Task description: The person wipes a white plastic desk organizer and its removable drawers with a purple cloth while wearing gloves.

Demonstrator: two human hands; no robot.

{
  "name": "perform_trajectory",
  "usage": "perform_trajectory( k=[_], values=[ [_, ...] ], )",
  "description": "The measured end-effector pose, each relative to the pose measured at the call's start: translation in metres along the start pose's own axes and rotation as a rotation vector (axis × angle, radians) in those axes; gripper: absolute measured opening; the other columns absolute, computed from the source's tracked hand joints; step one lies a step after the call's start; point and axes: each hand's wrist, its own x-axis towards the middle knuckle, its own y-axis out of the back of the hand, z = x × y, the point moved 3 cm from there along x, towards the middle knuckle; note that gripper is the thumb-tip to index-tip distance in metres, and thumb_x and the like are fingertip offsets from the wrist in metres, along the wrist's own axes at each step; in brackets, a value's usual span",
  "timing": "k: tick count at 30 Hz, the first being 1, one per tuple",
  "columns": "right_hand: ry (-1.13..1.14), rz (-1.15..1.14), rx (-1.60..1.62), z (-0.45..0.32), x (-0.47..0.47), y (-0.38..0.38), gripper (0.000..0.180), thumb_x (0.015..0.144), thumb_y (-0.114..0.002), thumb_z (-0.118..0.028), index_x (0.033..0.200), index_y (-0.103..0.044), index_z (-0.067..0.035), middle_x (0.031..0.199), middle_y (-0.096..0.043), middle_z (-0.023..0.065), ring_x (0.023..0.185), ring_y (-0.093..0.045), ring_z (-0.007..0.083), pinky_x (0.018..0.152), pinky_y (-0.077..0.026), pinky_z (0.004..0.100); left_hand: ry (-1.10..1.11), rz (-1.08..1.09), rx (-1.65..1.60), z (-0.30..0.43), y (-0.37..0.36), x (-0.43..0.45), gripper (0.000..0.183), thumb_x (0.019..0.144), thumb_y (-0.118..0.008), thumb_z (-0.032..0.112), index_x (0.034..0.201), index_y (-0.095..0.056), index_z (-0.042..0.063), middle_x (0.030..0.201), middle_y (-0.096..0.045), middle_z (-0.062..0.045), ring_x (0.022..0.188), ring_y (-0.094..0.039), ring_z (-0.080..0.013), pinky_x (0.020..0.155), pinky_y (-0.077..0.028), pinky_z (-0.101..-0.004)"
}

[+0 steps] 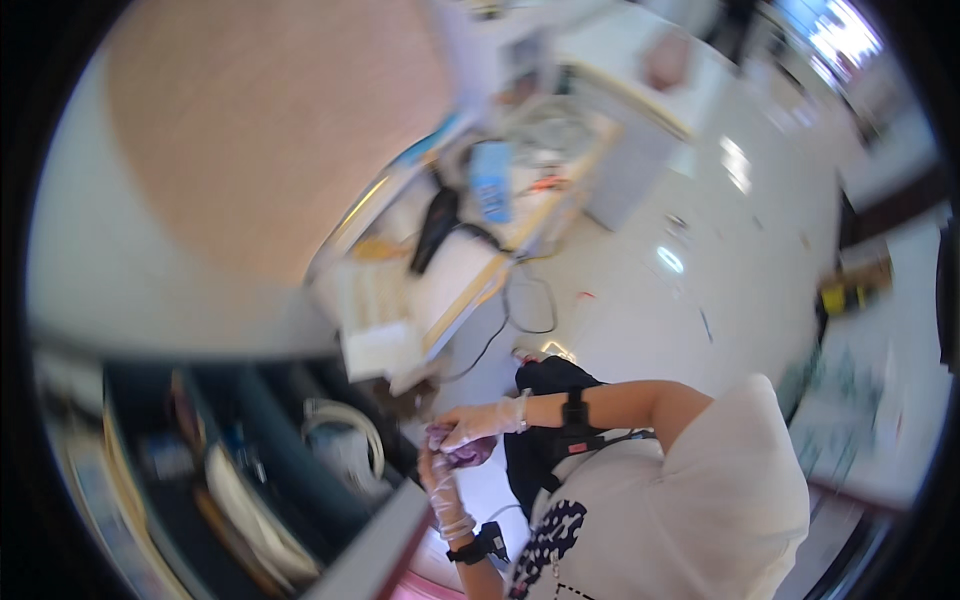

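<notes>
A crumpled purple cloth [474, 452] is bunched between my two hands in front of my body. My right hand [474, 422], in a clear thin glove, presses on it from above. From below, my left hand [441, 480], gloved the same way, grips its near side. Black bands circle both wrists or forearms. Some fingers are hidden by the cloth and by each other, and the picture is blurred.
A dark shelf unit with compartments [262, 420] stands left of my hands, holding a coiled pale hose [367, 435]. Beyond is a cluttered table [469, 281] with a blue packet [491, 180] and a black object [435, 229]. A dark cable [506, 315] trails onto the floor.
</notes>
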Motion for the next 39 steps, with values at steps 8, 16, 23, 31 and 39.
perform_trajectory(
  k=[8,16,23,31,39],
  values=[
    [-0.213,-0.555,-0.569,-0.021,-0.006,-0.112,0.024,0.093,-0.054,-0.011,0.114,-0.055,-0.001,0.104,-0.061,0.0054,0.092,-0.058,0.0124,0.083,-0.048,0.0266,0.018,0.454,-0.292,0.072,-0.003,-0.167,0.051,0.093,-0.052,0.032,0.13,-0.047,-0.002,0.113,-0.059,-0.013,0.105,-0.054,-0.0201,0.095,-0.04,-0.0322],
    [-0.529,-0.856,-0.711,-0.022,-0.047,-0.111,0.026,0.096,-0.049,-0.011,0.119,-0.055,-0.002,0.105,-0.059,0.0002,0.096,-0.055,0.0097,0.088,-0.044,0.024,0.163,1.247,0.217,0.068,-0.122,-0.213,0.019,0.084,-0.062,0.011,0.098,-0.059,-0.001,0.092,-0.062,-0.019,0.084,-0.059,-0.0351,0.072,-0.047,-0.0387],
    [-0.581,-1.043,-0.751,-0.001,-0.066,-0.079,0.025,0.09,-0.054,-0.003,0.114,-0.057,-0.002,0.102,-0.058,-0.0008,0.093,-0.053,0.0081,0.086,-0.043,0.0223,0.076,1.762,-0.132,0.084,-0.202,-0.217,0.007,0.088,-0.056,0.006,0.093,-0.058,0.0,0.076,-0.061,-0.017,0.07,-0.06,-0.0297,0.065,-0.047,-0.0331],
    [-0.585,-0.971,-0.767,0.004,-0.078,-0.078,0.027,0.08,-0.061,0.002,0.106,-0.06,-0.001,0.094,-0.06,0.0,0.085,-0.055,0.0081,0.076,-0.046,0.0227,0.052,1.858,-0.06,0.12,-0.206,-0.249,0.011,0.093,-0.049,0.009,0.095,-0.055,0.0,0.077,-0.061,-0.019,0.067,-0.061,-0.0276,0.064,-0.047,-0.0339],
    [-0.551,-0.785,-0.708,0.043,-0.098,-0.102,0.019,0.078,-0.061,0.003,0.097,-0.062,-0.003,0.088,-0.062,0.0006,0.079,-0.057,0.0093,0.073,-0.047,0.0231,0.105,1.833,-0.131,0.079,-0.199,-0.331,0.013,0.093,-0.051,0.011,0.088,-0.055,0.001,0.068,-0.053,-0.015,0.058,-0.049,-0.0235,0.058,-0.043,-0.0319]
  ],
)
